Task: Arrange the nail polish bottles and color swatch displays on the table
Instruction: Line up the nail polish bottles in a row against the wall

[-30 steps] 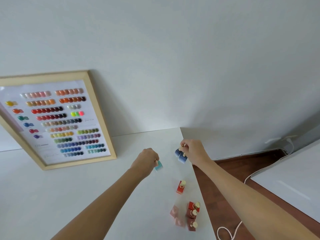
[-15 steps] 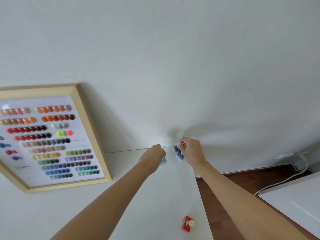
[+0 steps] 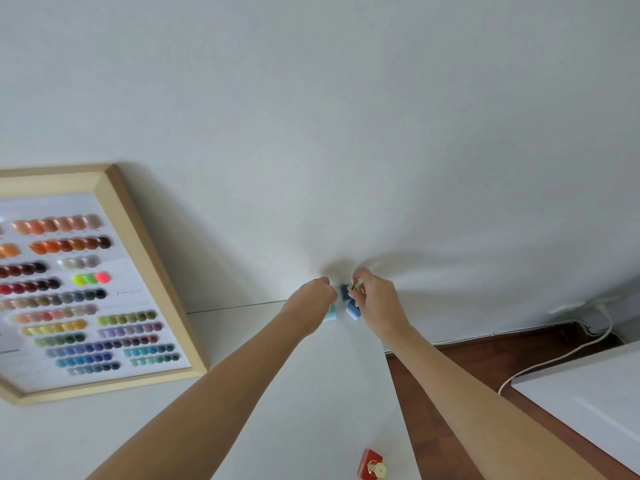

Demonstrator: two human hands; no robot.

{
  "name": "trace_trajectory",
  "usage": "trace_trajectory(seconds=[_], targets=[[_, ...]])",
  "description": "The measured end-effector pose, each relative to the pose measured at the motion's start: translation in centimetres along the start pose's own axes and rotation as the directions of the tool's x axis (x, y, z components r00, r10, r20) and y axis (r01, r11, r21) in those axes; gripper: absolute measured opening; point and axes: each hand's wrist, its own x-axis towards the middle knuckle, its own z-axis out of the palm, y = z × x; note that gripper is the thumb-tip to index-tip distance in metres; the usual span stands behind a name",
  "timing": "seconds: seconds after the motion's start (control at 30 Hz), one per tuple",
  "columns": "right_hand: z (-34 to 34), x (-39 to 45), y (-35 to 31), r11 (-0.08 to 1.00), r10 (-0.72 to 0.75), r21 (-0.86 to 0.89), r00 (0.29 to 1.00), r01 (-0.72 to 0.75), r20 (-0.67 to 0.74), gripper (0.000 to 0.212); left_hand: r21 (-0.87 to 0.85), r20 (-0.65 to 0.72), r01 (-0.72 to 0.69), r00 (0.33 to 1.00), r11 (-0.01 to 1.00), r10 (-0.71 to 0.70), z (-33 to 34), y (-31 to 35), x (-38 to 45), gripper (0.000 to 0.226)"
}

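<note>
Both arms reach to the far right corner of the white table (image 3: 277, 393), by the wall. Left hand (image 3: 310, 303) curled round a teal bottle (image 3: 330, 312), only its lower part showing. Right hand (image 3: 375, 303) grips two blue bottles (image 3: 351, 304) by their gold caps, dark one above a lighter one. Red bottle (image 3: 370, 464), gold cap, on the table's near right edge. Framed swatch display (image 3: 104, 289) leans on the wall at left. White cable (image 3: 554, 358) on the brown floor.

No legible text. Swatch display (image 3: 93, 289), left of the left hand (image 3: 311, 303): faint script marks beside the colour rows, too small and blurred to read. No labels readable elsewhere.
</note>
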Motion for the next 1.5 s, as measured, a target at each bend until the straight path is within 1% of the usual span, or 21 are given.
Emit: trace_trajectory(seconds=[0.1, 0.17, 0.27, 0.33, 0.4, 0.5, 0.57, 0.6, 0.67, 0.77, 0.83, 0.93, 1.0, 1.17, 1.3, 1.4, 1.47, 1.5], targets=[[0.2, -0.8, 0.2, 1.0, -0.009, 0.022, 0.999, 0.01, -0.037, 0.031, 0.003, -0.004, -0.009, 1.0, 1.0, 0.009, 0.3, 0.0, 0.1, 0.028], [0.4, -1.2, 0.3, 1.0, -0.009, 0.02, 0.998, 0.01, -0.061, 0.04, 0.0, -0.015, -0.013, 1.0, 1.0, 0.013, 0.4, 0.0, 0.3, 0.029], [0.8, -1.5, 0.6, 0.997, -0.019, 0.069, 0.998, 0.023, -0.065, 0.044, -0.018, -0.039, -0.014, 0.999, 1.0, 0.013, 0.6, 0.1, 0.5, 0.032], [1.2, -1.6, 0.9, 0.994, -0.038, 0.1, 0.998, 0.042, -0.047, 0.043, -0.071, -0.067, -0.014, 0.998, 0.997, 0.01, 0.7, 0.2, 0.3, 0.037], [1.5, -1.7, 1.2, 0.992, -0.059, 0.107, 0.996, 0.066, -0.067, 0.043, -0.123, -0.114, -0.003, 0.993, 0.992, -0.011, 0.9, 0.2, -0.2, 0.041], [2.3, -2.4, 1.9, 0.987, -0.029, 0.153, 0.989, 0.051, -0.143, 0.052, -0.197, -0.212, 0.074, 0.97, 0.978, -0.116, 1.8, 0.3, -1.2, 0.047], [2.9, -2.9, 2.4, 0.985, 0.05, 0.172, 0.988, -0.024, -0.145, 0.061, -0.309, -0.24, 0.156, 0.942, 0.938, -0.235, 2.7, 0.3, -1.8, 0.047], [3.2, -3.0, 2.6, 0.981, 0.098, 0.181, 0.987, -0.075, -0.124, 0.062, -0.369, -0.224, 0.201, 0.928, 0.907, -0.297, 3.1, 0.2, -1.9, 0.047], [3.8, -2.8, 2.8, 0.965, 0.184, 0.205, 0.98, -0.166, -0.074, 0.056, -0.483, -0.143, 0.288, 0.906, 0.827, -0.398, 3.8, 0.1, -1.8, 0.05], [4.2, -1.8, 2.7, 0.949, 0.251, 0.206, 0.967, -0.237, -0.041, 0.038, -0.622, -0.004, 0.376, 0.876, 0.687, -0.483, 4.3, 0.1, -1.0, 0.052], [4.4, -1.2, 2.6, 0.948, 0.262, 0.197, 0.964, -0.25, -0.037, 0.028, -0.676, 0.037, 0.397, 0.859, 0.62, -0.51, 4.5, 0.4, -0.3, 0.041], [4.5, -0.7, 2.7, 0.943, 0.281, 0.194, 0.959, -0.269, -0.034, 0.02, -0.724, 0.051, 0.399, 0.844, 0.562, -0.534, 4.7, 0.9, 0.5, 0.018], [4.6, -0.4, 2.8, 0.947, 0.275, 0.18, 0.961, -0.265, -0.035, 0.02, -0.743, 0.056, 0.4, 0.836, 0.537, -0.546, 4.9, 1.2, 1.0, 0.011], [4.7, -0.3, 3.1, 0.951, 0.268, 0.172, 0.963, -0.258, -0.036, 0.024, -0.781, 0.068, 0.396, 0.823, 0.484, -0.564, 5.5, 1.8, 1.7, 0.01], [4.7, -0.4, 3.3, 0.949, 0.262, 0.19, 0.964, -0.251, -0.034, 0.025, -0.778, 0.066, 0.398, 0.821, 0.486, -0.567, 5.7, 1.9, 1.8, 0.011], [4.4, -0.6, 3.1, 0.953, 0.247, 0.186, 0.969, -0.24, -0.016, 0.023, -0.756, 0.072, 0.407, 0.831, 0.514, -0.552, 5.4, 1.8, 1.6, 0.014], [4.0, -0.8, 2.9, 0.954, 0.241, 0.181, 0.97, -0.24, 0.015, 0.022, -0.737, 0.095, 0.429, 0.83, 0.522, -0.549, 5.1, 1.7, 1.4, 0.019], [3.8, -1.1, 2.9, 0.95, 0.251, 0.183, 0.967, -0.253, 0.035, 0.026, -0.731, 0.11, 0.443, 0.828, 0.52, -0.551, 5.0, 1.6, 1.1, 0.027]])
